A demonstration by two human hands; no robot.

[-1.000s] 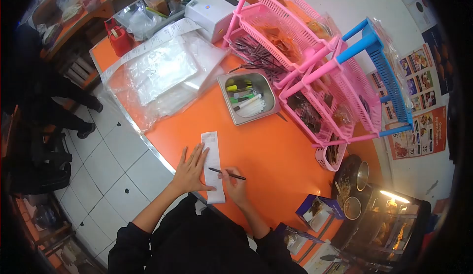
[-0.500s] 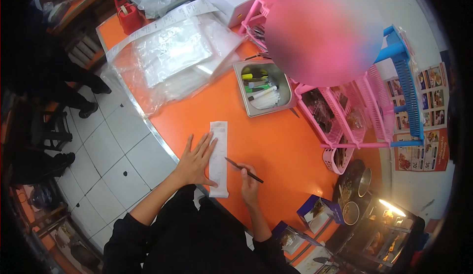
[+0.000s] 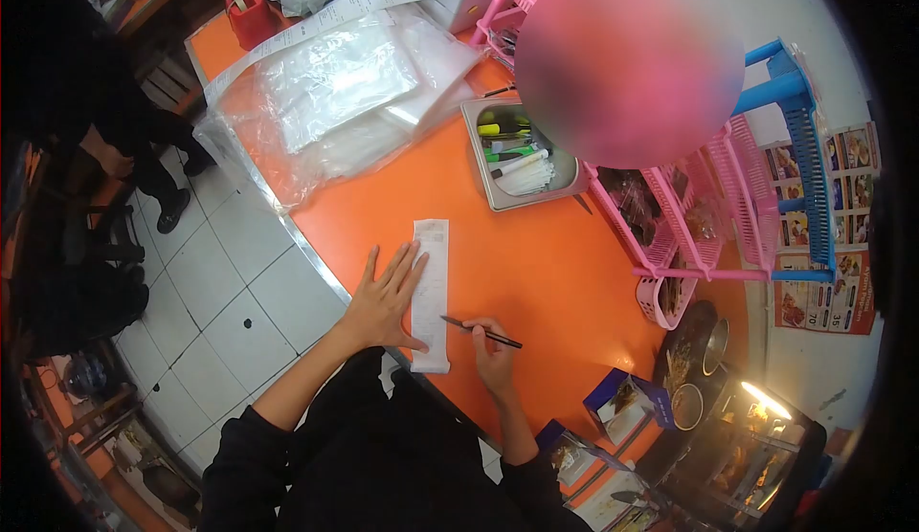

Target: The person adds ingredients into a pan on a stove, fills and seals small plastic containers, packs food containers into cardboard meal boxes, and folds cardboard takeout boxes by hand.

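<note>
Left hand (image 3: 385, 304) on tabletop (image 3: 550, 264) beside tiled floor (image 3: 220, 283)

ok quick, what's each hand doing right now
Left hand: open and spread, partly over the paper slip.
Right hand: closed, holding a black pen.

A lit food case (image 3: 751, 451), menu posters (image 3: 850, 168) and a counter (image 3: 546, 254) with plastic bags (image 3: 345, 82) show a food shop.
</note>
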